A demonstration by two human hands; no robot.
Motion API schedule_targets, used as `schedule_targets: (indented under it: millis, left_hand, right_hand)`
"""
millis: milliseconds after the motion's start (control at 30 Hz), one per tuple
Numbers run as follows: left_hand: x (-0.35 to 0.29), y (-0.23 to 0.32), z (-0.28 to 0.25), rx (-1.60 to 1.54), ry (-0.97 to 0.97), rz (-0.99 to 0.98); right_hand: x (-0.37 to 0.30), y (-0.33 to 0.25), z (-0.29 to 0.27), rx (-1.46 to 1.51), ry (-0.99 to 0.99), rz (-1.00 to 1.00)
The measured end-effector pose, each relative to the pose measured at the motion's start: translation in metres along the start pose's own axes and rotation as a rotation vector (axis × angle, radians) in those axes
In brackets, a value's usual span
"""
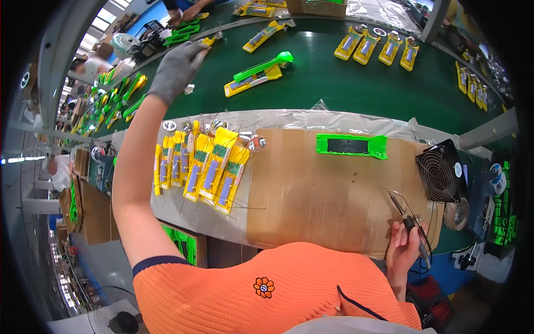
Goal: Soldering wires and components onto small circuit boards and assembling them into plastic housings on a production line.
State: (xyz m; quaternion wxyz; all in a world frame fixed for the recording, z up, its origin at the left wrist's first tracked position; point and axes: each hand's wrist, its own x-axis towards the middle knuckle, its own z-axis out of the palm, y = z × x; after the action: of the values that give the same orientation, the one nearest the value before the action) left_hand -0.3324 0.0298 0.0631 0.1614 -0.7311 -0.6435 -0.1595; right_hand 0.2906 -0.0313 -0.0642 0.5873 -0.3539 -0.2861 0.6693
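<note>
My left hand (177, 70), in a grey glove, is stretched far out over the green belt. Its fingers are closed on a small yellow plastic housing (209, 41), mostly hidden by the glove. Low on the right, my bare right hand (404, 245) grips a soldering iron (409, 221) by its dark handle, the tip pointing up and left. A green plastic housing (351, 146) with a dark panel lies on the cardboard mat (311, 195). To the left, several yellow housings (214, 168) with circuit boards, blue cells and loose wires lean together in a row.
The green conveyor belt (311, 83) carries more yellow housings (364, 47) and a green piece (261, 67) on a yellow one. A black fan (438, 171) stands at the mat's right, with a solder reel (456, 214) beside it. Another person's hands (189, 12) work beyond the belt.
</note>
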Motion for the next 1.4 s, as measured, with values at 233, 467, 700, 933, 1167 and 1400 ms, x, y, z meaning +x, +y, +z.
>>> schedule_targets:
  millis: [233, 467, 700, 933, 1167, 1400]
  left_hand:
    - [0.166, -0.026, 0.190, 0.272, -0.642, -0.487]
    - [0.135, 0.001, 0.161, 0.060, -0.224, -0.361]
    - [0.002, 0.202, 0.044, -0.423, -0.108, 0.133]
    - [-0.088, 0.332, 0.025, -0.450, -0.567, 0.297]
    - [-0.017, 0.314, 0.080, -0.429, -0.235, 0.147]
    - [-0.067, 0.313, 0.046, -0.616, -0.365, 0.192]
  right_hand:
    - [-0.002, 0.001, 0.007, -0.044, 0.038, -0.080]
    - [0.000, -0.002, 0.001, 0.039, -0.059, -0.073]
    - [-0.001, 0.000, -0.007, 0.173, -0.037, -0.077]
    - [-0.003, 0.001, -0.011, 0.273, -0.083, -0.065]
    - [-0.003, 0.003, -0.015, 0.257, -0.096, -0.067]
    - [-0.009, -0.001, -0.024, 0.244, -0.190, -0.092]
